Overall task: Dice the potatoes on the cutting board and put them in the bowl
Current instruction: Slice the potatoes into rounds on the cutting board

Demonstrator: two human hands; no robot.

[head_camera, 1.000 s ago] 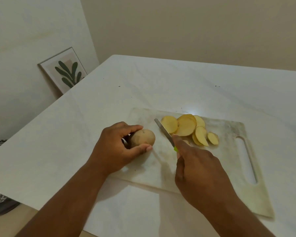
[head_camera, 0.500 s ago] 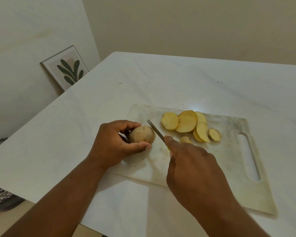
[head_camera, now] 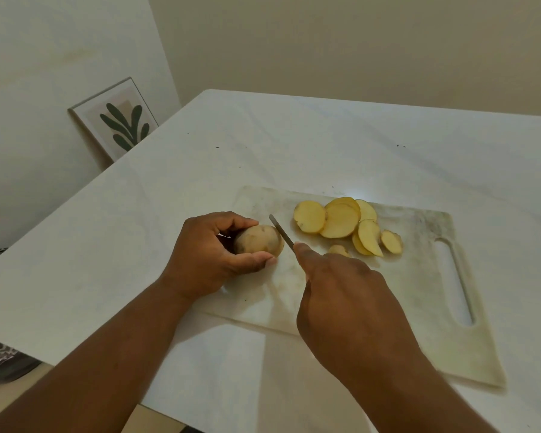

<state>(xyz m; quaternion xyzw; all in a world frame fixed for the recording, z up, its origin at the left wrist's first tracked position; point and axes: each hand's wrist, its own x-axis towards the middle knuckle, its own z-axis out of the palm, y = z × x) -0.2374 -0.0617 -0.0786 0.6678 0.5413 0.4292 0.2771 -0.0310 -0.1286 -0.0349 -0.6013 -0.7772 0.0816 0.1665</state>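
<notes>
Low in the middle of the frame, the right hand (head_camera: pixel 341 295) holds the knife (head_camera: pixel 281 232), and the blade has moved left from the slices to sit right against the potato (head_camera: pixel 258 240). The left hand (head_camera: pixel 213 257) still curls around that potato on the cutting board (head_camera: pixel 419 307). Another slice looks ready to be cut. Farther up, the yellow slices (head_camera: pixel 338 221) lie undiced. No bowl shows.

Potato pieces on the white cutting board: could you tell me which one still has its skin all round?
The uncut brown potato chunk gripped by the left hand; the others are flat yellow slices.
</notes>
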